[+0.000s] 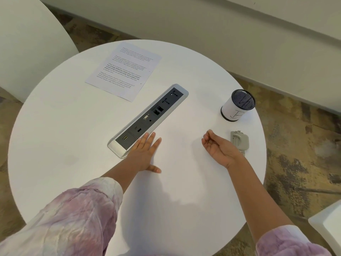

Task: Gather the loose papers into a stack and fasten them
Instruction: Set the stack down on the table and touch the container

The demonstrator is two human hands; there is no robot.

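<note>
Printed white papers [123, 71] lie overlapped in a loose pile at the far left of the round white table [55, 145]. A grey stapler [239, 141] lies near the right edge. My left hand [144, 154] rests flat on the tabletop, fingers spread, touching the near end of the power strip, and holds nothing. My right hand [219, 146] rests on its side just left of the stapler, its fingers curled loosely with nothing in them. Both hands are far from the papers.
A grey and black power strip [149, 119] is set diagonally in the table's middle. A white mesh-topped cup [238, 105] stands at the right. White chairs [27, 43] stand at the left and lower right, on a patterned carpet.
</note>
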